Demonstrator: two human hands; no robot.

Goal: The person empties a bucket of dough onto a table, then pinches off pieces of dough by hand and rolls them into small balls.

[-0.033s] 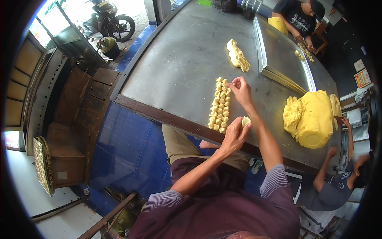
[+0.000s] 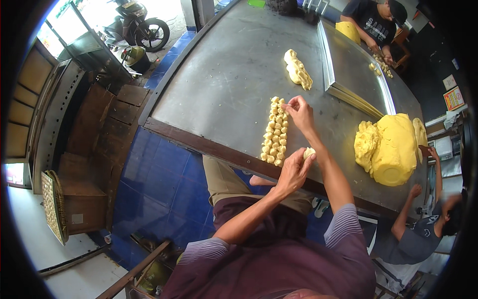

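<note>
In my left hand [image 2: 295,172], near the table's front edge, the fingers are closed round a small lump of pale dough [image 2: 309,152]. My right hand [image 2: 300,110] reaches farther out, thumb and fingertips pinched at a small dough ball at the far right end of the rows. Those rows of small yellow dough balls [image 2: 271,135] run side by side from the table's front edge away from me. Just beyond them lies a long, lumpy strip of dough [image 2: 298,71].
A big yellow dough mass [image 2: 396,149] sits on the metal table [image 2: 209,84] at right. Stacked metal trays [image 2: 353,65] lie behind it. One co-worker [image 2: 371,22] handles dough balls at the far side; another [image 2: 418,229] stands at right. A wooden rim [image 2: 209,144] edges the table.
My right hand has shifted very slightly left at the end of the rows. The dough in my left hand sits slightly differently between the fingers.
</note>
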